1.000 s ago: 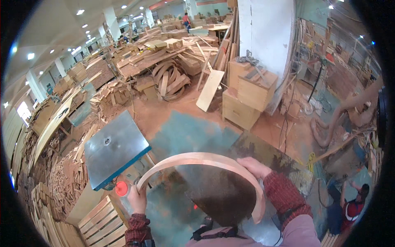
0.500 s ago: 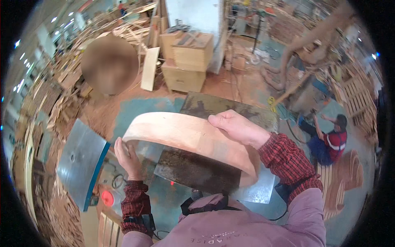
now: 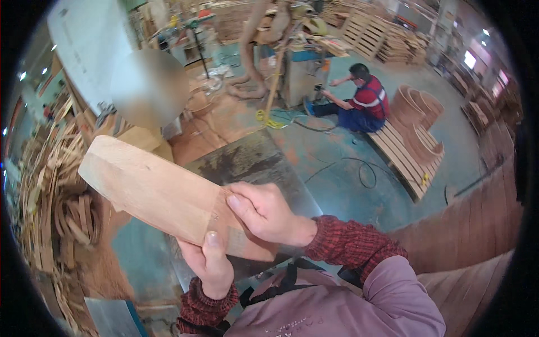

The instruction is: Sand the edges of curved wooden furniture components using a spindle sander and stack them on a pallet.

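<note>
Curved wooden board (image 3: 157, 188) held up over stained metal worktop (image 3: 244, 157); can't tell if they touch. Left hand (image 3: 211, 264) clamped on its lower edge, right hand (image 3: 268, 214) on upper, both bunched near one end. Far end sticks out unsupported, so could dip or twist tbh. Lower edge looks ragged, might give splinter if grip slides.

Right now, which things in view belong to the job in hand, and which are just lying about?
Job in hand:
pale wooden piece
left hand and right hand, both gripping it

Seemingly just lying about:
wood pieces heaped at left
yellow cord on the floor
slatted pallet carrying curved brown pieces
</note>
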The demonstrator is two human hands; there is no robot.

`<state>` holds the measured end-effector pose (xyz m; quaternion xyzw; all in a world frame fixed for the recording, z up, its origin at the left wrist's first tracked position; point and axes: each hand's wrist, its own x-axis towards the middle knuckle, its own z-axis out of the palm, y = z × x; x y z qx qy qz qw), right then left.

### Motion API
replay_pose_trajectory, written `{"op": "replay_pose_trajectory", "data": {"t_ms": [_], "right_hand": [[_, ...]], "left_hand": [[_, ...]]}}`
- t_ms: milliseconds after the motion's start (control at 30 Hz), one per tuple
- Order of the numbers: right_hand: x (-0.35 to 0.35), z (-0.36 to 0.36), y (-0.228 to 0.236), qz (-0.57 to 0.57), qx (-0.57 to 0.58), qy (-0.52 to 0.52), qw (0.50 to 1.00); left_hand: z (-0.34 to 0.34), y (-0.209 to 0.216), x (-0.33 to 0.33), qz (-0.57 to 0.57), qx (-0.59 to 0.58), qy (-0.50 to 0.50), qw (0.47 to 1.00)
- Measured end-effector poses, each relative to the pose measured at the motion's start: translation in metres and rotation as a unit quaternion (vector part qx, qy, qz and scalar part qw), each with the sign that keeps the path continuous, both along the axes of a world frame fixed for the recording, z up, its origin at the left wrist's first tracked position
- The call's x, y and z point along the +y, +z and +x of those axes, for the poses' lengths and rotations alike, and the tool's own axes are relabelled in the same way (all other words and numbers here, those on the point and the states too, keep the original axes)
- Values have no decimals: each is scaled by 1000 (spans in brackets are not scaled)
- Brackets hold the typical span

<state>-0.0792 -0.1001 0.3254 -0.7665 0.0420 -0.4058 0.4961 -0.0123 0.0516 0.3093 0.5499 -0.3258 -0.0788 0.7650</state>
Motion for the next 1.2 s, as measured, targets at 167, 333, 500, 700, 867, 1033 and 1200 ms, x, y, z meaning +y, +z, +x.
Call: {"op": "replay_pose_trajectory", "data": {"t_ms": [167,333,500,700,867,1033,1200], "right_hand": [[-37,-52,-13,24,-26,-79,996],[-93,-93,-31,137,26,-150,979],[-168,-118,-93,338,44,-169,925],[-201,-145,-181,358,169,-220,892],[-180,-136,-244,363,227,-183,885],[-158,-123,-273,203,391,-177,880],[-126,-95,-270,200,414,-241,855]], "left_hand": [[-37,13,-38,66,-18,-92,993],[-75,0,-108,174,-200,-97,959],[-114,-65,-172,331,-329,-110,877],[-130,-139,-206,422,-339,-120,832],[-115,-182,-195,490,-367,-133,779],[-101,-230,-162,508,-387,-156,754],[-76,-246,-139,527,-332,-174,763]]}}
